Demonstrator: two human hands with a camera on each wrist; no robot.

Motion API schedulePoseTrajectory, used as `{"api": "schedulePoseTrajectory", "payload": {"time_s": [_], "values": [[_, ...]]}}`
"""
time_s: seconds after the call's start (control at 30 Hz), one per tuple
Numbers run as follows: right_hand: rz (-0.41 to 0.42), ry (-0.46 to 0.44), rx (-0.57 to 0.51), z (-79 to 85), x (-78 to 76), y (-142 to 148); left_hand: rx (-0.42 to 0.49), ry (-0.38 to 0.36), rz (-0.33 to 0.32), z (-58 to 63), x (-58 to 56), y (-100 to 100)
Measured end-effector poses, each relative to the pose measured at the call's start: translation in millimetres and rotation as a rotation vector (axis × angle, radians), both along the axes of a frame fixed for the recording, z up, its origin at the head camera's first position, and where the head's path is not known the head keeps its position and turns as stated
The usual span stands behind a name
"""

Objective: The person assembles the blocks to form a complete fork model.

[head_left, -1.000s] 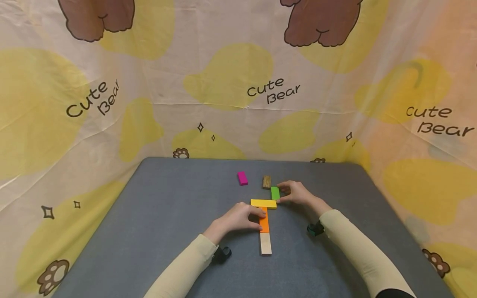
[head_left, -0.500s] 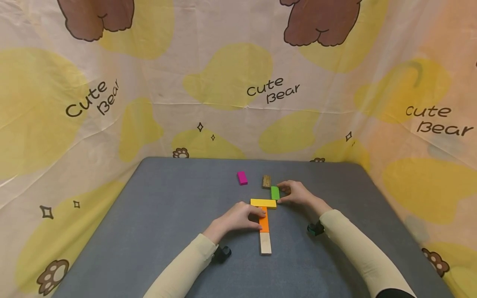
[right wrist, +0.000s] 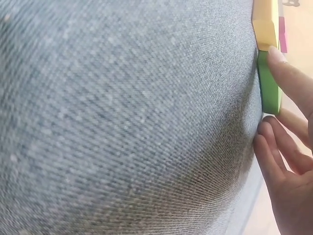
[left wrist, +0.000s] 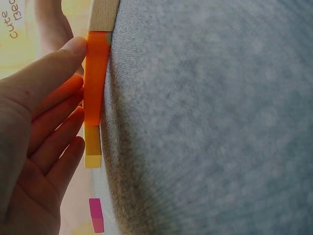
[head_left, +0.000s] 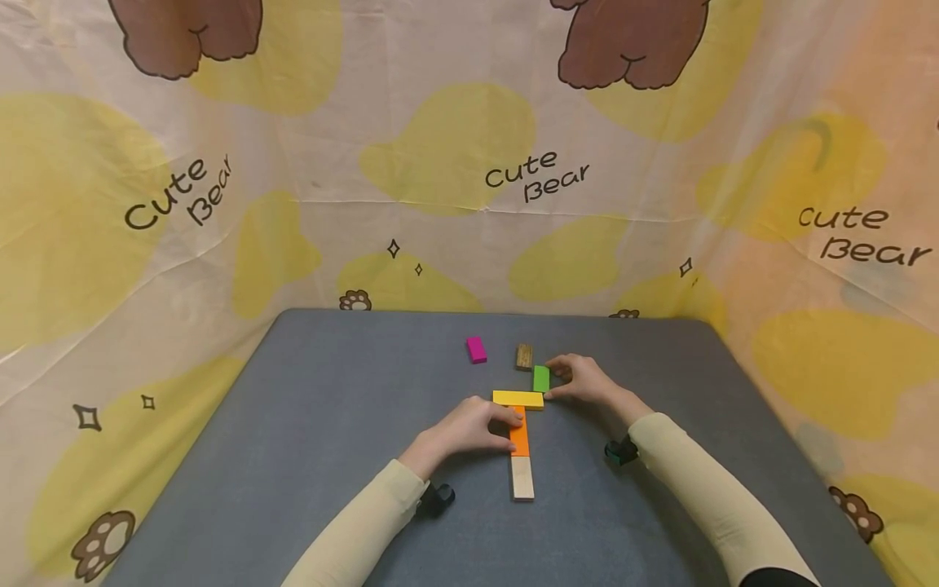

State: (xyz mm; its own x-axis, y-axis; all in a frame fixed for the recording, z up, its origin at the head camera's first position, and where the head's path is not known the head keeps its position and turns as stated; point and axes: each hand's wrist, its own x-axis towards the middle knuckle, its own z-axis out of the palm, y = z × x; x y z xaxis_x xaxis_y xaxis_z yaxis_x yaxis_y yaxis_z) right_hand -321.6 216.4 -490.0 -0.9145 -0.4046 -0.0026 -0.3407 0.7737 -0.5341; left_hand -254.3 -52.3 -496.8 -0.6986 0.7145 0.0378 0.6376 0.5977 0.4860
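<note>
My left hand (head_left: 469, 428) rests its fingertips and thumb along the upper edge of an orange block (head_left: 520, 436), fingers mostly straight. A plain wooden block (head_left: 522, 478) lies end to end with it on the near side. Across the orange block's far end sits a yellow block (head_left: 517, 400), making a T. A green block (head_left: 541, 378) stands at the yellow one's right end, lengthwise away from me. My right hand (head_left: 587, 381) pinches the green block, thumb at its near end by the yellow block (right wrist: 264, 34) and index finger at its far end.
Farther back lie a brown wood-grain block (head_left: 524, 357), just left of the green one, and a magenta block (head_left: 477, 350). All rest on a grey cloth-covered table (head_left: 352, 383). A printed curtain (head_left: 433, 155) hangs behind it and along both sides.
</note>
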Motion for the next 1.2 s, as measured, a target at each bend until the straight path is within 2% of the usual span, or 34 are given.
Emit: {"api": "schedulePoseTrajectory", "payload": {"time_s": [0.9,1.2], "values": [[-0.024,0.051,0.018,-1.4,1.5,-1.3,-0.006,-0.004,0.005,1.3,0.4,0.1],[-0.038,0.030,0.008,-3.5,2.7,-0.3,0.012,0.011,-0.007,0.9,1.2,0.1]]}}
